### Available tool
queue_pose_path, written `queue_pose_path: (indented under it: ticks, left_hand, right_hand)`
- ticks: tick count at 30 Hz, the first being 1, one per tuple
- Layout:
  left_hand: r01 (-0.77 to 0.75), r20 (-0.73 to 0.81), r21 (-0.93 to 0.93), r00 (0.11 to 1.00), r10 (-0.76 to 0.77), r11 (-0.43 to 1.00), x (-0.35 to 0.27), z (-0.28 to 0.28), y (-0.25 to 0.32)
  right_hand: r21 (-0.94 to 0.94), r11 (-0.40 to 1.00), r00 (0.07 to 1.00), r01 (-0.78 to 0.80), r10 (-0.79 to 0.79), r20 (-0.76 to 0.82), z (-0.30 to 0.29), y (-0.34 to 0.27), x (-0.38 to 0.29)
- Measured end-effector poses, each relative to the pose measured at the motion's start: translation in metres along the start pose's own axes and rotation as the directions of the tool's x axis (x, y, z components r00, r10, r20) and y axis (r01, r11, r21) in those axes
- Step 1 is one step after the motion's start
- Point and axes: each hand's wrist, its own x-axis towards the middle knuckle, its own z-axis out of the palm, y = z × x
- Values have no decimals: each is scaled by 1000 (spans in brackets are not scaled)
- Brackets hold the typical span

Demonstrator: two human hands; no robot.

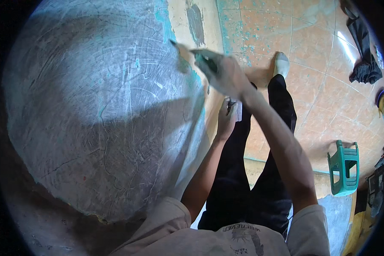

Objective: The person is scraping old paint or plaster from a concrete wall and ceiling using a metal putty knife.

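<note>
My right hand, blurred, grips a scraper or putty knife whose blade end reaches to the edge of the grey wall surface. Turquoise paint remnants line that edge, beside a cream painted band. Below the right hand, my left hand is closed around a small pale object, perhaps folded paper or cloth, near my dark-trousered leg. Cracks and pale scratch marks cover the grey surface. Whether the blade touches the wall, I cannot tell.
Paint flakes lie scattered on the orange tiled floor. My socked foot stands there. A green plastic stool is at the right, with dark cloth farther up. Cluttered dark items sit at the right rim.
</note>
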Motion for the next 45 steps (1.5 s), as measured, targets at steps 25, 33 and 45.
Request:
queue_pose_path:
  ticks: [25, 33, 45]
  left_hand:
    - [0, 42, -157, 999, 7, 988, 14, 5, -27]
    - [29, -27, -180, 999, -35, 983, 2, 9, 6]
    - [-95, 70, -69, 993, 100, 993, 4, 21, 47]
  right_hand:
    - [-128, 992, 992, 15, -31, -122, -13, -17, 50]
    - [-16, 1000, 997, -27, 26, -67, -8, -24, 17]
    - [-160, 977, 986, -145, 128, -108, -17, -22, 46]
